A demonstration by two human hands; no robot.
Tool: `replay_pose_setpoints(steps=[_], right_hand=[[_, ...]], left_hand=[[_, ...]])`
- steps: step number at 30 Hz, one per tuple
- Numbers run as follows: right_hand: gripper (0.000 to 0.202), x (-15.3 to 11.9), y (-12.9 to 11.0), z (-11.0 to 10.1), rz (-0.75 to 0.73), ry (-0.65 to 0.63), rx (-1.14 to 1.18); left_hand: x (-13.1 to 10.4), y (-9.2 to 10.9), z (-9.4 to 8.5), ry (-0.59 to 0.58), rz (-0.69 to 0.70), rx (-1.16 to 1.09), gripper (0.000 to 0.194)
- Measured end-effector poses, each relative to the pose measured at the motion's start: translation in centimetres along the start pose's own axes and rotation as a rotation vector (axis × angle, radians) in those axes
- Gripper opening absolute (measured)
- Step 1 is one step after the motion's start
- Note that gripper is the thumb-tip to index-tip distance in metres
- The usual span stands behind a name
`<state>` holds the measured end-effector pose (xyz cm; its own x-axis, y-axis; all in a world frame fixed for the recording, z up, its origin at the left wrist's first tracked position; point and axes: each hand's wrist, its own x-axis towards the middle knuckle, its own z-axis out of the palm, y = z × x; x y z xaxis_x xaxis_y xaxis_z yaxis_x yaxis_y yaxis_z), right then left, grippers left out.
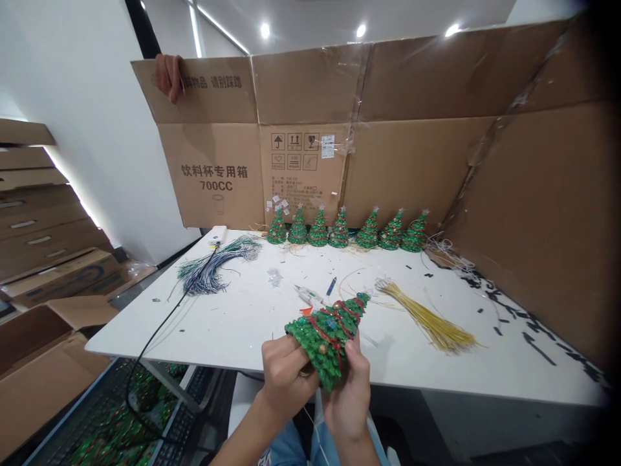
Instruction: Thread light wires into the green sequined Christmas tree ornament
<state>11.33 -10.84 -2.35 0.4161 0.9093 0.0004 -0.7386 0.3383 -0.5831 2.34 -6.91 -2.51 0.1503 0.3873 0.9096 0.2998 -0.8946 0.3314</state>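
A small green Christmas tree figurine [326, 335] with red garlands and round baubles lies tilted between my hands, its star tip toward the upper right. My left hand [287, 372] is closed at the tree's base, fingers curled there; what they pinch is hidden. With thumb along its side, my right hand [350, 391] holds the tree from the right and below. A thin pale wire hangs down beneath the hands. Just behind the tree lie white-handled pliers or cutters [308, 296] and a blue pen-like tool [332, 286].
Several similar trees [339, 230] stand in a row before the cardboard wall [301, 90]. A bundle of yellow wires [431, 317] lies right, green and white wires [208, 272] left. Black scraps [528, 317] litter the right side. A crate [116, 414] below left holds more trees.
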Motion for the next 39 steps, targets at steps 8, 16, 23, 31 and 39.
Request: replay_pose_setpoints(steps=[8,16,23,31,39], right_hand=[[0.067,0.0,-0.1,0.3,0.009,0.012,-0.044],[0.068,0.0,-0.3,0.6,0.018,0.038,-0.075],[0.068,-0.2,-0.6,1.0,0.01,0.043,-0.099],[0.065,-0.2,-0.5,0.5,0.001,0.034,-0.035],[0.066,-0.1,-0.3,-0.1,0.0,0.017,0.033]], left_hand=[[0.1,-0.1,0.2,0.016,-0.012,-0.003,0.028],[0.2,0.0,0.2,0.003,-0.072,-0.02,0.029],[0.4,0.4,0.2,0.016,-0.055,-0.009,0.029],[0.4,0.7,0.1,0.013,-0.032,-0.017,0.027],[0.0,0.9,0.3,0.037,0.005,0.004,0.026]])
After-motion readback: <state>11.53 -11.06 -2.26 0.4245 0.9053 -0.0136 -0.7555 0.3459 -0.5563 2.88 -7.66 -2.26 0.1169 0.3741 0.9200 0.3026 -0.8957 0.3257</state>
